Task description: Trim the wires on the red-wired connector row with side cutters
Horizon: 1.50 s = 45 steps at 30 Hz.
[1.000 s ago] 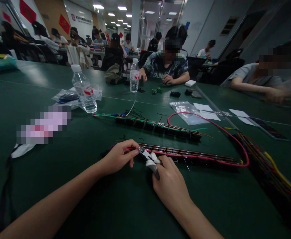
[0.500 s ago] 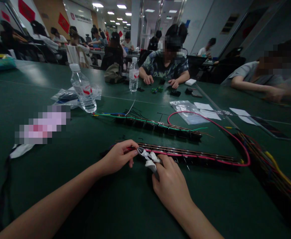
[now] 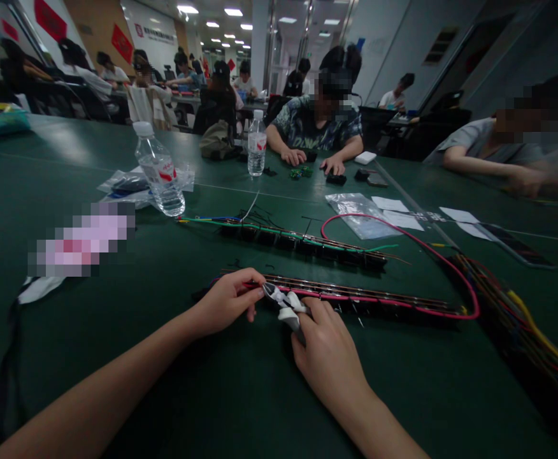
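My right hand [image 3: 329, 347] is wrapped round the handles of white-and-grey cutting pliers [image 3: 283, 303]. Their metal jaws point up and left, right at the fingertips of my left hand [image 3: 231, 299]. Between thumb and forefinger, my left hand pinches a red wire [image 3: 249, 283]. Just behind both hands lies a long black strip assembly [image 3: 393, 307] with copper-coloured rods along its top and a red wire running along its side. Whether the jaws touch the wire is too small to tell.
A second strip [image 3: 302, 241] with a green wire lies farther back. Wire bundles [image 3: 522, 319] run along the right. Two water bottles [image 3: 162, 172] and plastic bags [image 3: 360, 213] stand or lie beyond. Across the table a person [image 3: 317, 121] handles small black parts.
My hands, the pliers and the pinched wire have stayed almost still. Across the table, the other person's hands have shifted slightly towards the small parts.
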Each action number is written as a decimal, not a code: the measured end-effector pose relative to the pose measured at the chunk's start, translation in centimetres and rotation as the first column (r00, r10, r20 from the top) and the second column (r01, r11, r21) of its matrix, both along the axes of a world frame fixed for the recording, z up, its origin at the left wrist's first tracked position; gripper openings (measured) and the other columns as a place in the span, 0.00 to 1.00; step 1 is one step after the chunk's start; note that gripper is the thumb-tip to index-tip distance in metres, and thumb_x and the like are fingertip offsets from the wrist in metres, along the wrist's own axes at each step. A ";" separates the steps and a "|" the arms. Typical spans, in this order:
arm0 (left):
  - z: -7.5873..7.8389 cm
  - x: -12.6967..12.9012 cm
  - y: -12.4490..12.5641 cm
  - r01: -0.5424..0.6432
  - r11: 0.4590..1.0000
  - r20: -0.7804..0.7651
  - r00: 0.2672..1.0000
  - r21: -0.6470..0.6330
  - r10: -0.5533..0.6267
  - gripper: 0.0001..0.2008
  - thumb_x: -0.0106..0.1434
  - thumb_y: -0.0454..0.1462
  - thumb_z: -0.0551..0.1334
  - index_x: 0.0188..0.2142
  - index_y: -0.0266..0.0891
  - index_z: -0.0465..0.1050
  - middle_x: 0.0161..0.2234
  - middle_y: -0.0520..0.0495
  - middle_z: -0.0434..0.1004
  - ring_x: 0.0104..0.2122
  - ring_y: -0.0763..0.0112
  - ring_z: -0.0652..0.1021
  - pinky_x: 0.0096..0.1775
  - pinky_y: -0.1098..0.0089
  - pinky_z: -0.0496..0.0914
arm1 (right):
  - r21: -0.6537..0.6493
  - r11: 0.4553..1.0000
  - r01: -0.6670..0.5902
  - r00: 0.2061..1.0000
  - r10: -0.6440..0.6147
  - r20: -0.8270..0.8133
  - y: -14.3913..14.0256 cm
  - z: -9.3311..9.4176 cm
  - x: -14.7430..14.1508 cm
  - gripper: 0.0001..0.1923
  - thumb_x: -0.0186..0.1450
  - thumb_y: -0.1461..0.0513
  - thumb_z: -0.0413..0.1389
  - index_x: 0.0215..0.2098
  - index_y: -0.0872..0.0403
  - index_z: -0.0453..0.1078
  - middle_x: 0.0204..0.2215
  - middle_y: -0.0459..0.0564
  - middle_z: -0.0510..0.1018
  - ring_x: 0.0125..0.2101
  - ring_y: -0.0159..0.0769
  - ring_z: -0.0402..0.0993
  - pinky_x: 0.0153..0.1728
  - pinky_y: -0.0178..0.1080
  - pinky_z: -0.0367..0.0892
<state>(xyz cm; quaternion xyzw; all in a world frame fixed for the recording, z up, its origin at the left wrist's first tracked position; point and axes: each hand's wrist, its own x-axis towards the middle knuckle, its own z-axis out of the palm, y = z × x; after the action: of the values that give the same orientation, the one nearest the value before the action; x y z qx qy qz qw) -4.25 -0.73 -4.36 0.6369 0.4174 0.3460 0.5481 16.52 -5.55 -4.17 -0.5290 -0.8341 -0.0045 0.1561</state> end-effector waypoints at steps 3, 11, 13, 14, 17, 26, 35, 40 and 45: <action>0.0 0.0 0.0 0.007 1.000 0.000 1.000 0.007 -0.007 0.05 0.66 0.34 0.57 0.40 0.36 0.68 0.25 0.55 0.70 0.20 0.77 0.73 0.26 0.74 0.68 | -0.008 1.000 0.002 1.000 -0.002 0.015 0.0 0.0 0.0 0.10 0.58 0.71 0.56 0.37 0.57 0.73 0.44 0.57 0.72 0.43 0.46 0.67 0.42 0.46 0.67; -0.1 -0.1 0.1 0.017 1.000 0.002 1.000 0.019 -0.017 0.04 0.65 0.34 0.58 0.40 0.36 0.68 0.26 0.55 0.70 0.20 0.77 0.74 0.26 0.74 0.68 | -0.002 1.000 0.001 1.000 -0.001 0.022 0.0 0.1 0.0 0.09 0.59 0.71 0.56 0.37 0.57 0.73 0.43 0.56 0.73 0.42 0.46 0.68 0.41 0.45 0.67; 0.0 -0.1 0.1 0.017 1.000 -0.012 1.000 0.019 -0.017 0.04 0.65 0.34 0.58 0.40 0.36 0.68 0.25 0.54 0.70 0.20 0.76 0.74 0.26 0.73 0.69 | 0.004 1.000 -0.002 1.000 0.002 0.020 0.0 0.1 0.0 0.09 0.59 0.71 0.55 0.36 0.57 0.73 0.42 0.56 0.73 0.42 0.45 0.68 0.41 0.45 0.67; 0.0 -0.1 0.0 0.016 1.000 -0.016 1.000 0.018 -0.016 0.04 0.66 0.35 0.58 0.40 0.36 0.68 0.25 0.54 0.70 0.20 0.76 0.74 0.26 0.73 0.69 | 0.005 1.000 -0.002 1.000 0.002 0.020 0.0 0.1 0.0 0.09 0.60 0.71 0.55 0.36 0.56 0.73 0.42 0.56 0.73 0.42 0.45 0.68 0.40 0.44 0.67; 0.1 -0.2 0.0 0.017 1.000 -0.012 1.000 0.016 -0.017 0.05 0.65 0.35 0.58 0.40 0.36 0.68 0.26 0.54 0.70 0.21 0.76 0.74 0.26 0.73 0.69 | 0.004 1.000 0.002 1.000 -0.002 0.023 0.0 0.2 0.0 0.08 0.59 0.70 0.56 0.36 0.56 0.73 0.42 0.56 0.73 0.42 0.45 0.68 0.40 0.44 0.67; 0.0 -0.1 0.0 0.020 1.000 -0.009 1.000 0.019 -0.020 0.05 0.65 0.36 0.58 0.40 0.37 0.69 0.28 0.53 0.71 0.21 0.76 0.74 0.26 0.73 0.69 | -0.022 1.000 0.014 1.000 -0.014 0.017 0.0 0.0 0.0 0.08 0.59 0.71 0.55 0.35 0.56 0.73 0.41 0.55 0.72 0.40 0.44 0.68 0.40 0.43 0.68; -0.1 -0.1 0.0 0.024 0.999 -0.023 0.999 0.041 -0.023 0.04 0.65 0.35 0.58 0.39 0.37 0.68 0.28 0.54 0.70 0.21 0.77 0.74 0.26 0.74 0.68 | -0.062 0.998 0.026 1.000 -0.027 -0.016 0.0 -0.2 0.0 0.08 0.60 0.72 0.55 0.33 0.55 0.73 0.38 0.53 0.72 0.38 0.40 0.69 0.39 0.40 0.67; -0.1 -0.1 0.0 0.014 0.999 -0.021 1.000 0.046 -0.013 0.06 0.65 0.37 0.58 0.40 0.37 0.69 0.29 0.53 0.71 0.21 0.77 0.74 0.26 0.73 0.69 | -0.069 0.997 0.035 0.999 -0.037 -0.027 0.1 -0.1 -0.1 0.08 0.61 0.71 0.54 0.32 0.54 0.73 0.36 0.51 0.73 0.37 0.39 0.70 0.37 0.39 0.66; -0.1 -0.1 0.0 0.014 0.999 -0.016 1.000 0.032 -0.013 0.06 0.65 0.37 0.58 0.40 0.37 0.69 0.31 0.52 0.72 0.21 0.77 0.74 0.26 0.73 0.69 | -0.089 0.995 0.046 0.998 -0.050 -0.049 0.0 0.0 -0.2 0.09 0.61 0.71 0.53 0.31 0.54 0.73 0.36 0.51 0.73 0.36 0.37 0.70 0.36 0.38 0.65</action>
<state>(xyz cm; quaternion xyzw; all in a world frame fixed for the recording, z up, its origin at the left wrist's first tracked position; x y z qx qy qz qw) -4.34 -0.72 -4.44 0.6511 0.4116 0.3441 0.5369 16.34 -5.52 -4.12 -0.5552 -0.8163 0.0421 0.1537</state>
